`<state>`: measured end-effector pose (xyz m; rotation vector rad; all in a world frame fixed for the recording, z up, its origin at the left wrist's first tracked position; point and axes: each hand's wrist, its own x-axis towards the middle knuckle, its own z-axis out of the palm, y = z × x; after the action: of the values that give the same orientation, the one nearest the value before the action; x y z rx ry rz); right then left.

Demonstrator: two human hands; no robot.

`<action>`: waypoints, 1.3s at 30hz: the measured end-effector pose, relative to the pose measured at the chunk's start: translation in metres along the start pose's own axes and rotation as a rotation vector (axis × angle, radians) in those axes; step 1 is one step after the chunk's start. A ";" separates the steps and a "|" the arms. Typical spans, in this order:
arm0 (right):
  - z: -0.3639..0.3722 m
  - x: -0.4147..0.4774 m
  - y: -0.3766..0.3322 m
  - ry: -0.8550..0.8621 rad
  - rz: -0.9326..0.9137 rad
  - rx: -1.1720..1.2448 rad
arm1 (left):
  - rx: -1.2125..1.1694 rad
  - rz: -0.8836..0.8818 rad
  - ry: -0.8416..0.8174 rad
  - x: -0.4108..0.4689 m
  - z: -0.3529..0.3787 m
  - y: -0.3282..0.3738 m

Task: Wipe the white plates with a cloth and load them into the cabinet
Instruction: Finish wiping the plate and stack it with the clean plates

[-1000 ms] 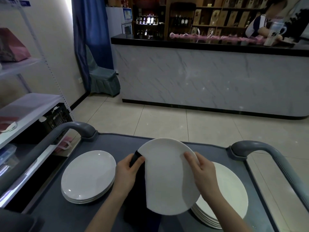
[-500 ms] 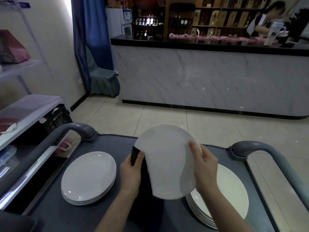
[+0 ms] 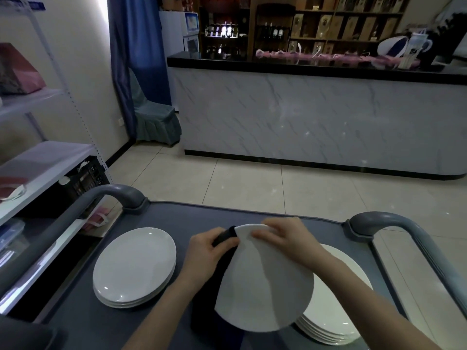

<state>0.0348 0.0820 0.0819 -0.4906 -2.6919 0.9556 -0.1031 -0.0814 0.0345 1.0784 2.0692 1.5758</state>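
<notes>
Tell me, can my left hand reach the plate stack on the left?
Probably yes: the left stack lies close beside the left hand with only bare cart top between, though that hand is gripping the dark cloth against the held plate.

Pretty dim indoors, brightest glow beside the blue curtain (image 3: 136, 59) top left. Tiny glints on the stacked plates (image 3: 134, 263). Fisheye bending at the edges, slightly soft overall.

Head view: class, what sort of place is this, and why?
Probably a restaurant or bar: a marble-fronted counter, shelves of wine bottles behind it, stacked white plates on a serving cart.
</notes>
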 end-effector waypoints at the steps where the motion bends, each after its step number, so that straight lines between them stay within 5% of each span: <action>1: 0.002 -0.002 0.001 0.052 -0.002 0.041 | -0.025 -0.012 0.013 0.000 -0.001 -0.001; 8: 0.021 -0.025 0.001 0.559 0.352 0.555 | -0.350 -0.364 0.422 -0.020 0.015 -0.021; 14: 0.001 -0.031 0.004 0.441 0.254 0.400 | -0.122 -0.130 0.184 0.000 -0.008 -0.009; 20: 0.003 -0.022 -0.009 0.104 0.060 0.158 | 0.054 0.059 -0.153 0.015 -0.003 0.017; 23: 0.004 -0.028 -0.007 0.272 0.106 0.299 | 0.028 0.029 -0.017 0.014 -0.005 0.014; 28: 0.033 -0.034 -0.012 0.694 0.392 0.684 | -0.217 -0.315 0.410 0.001 0.003 -0.005; 32: 0.026 -0.034 0.001 0.531 0.397 0.529 | -0.267 -0.352 0.404 -0.012 0.008 -0.017; 39: -0.001 -0.007 0.000 0.037 0.078 0.055 | 0.001 -0.051 0.086 0.005 0.002 0.003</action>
<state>0.0417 0.0802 0.0819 -0.6002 -2.6238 1.0278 -0.1043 -0.0763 0.0376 0.9663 2.1352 1.6236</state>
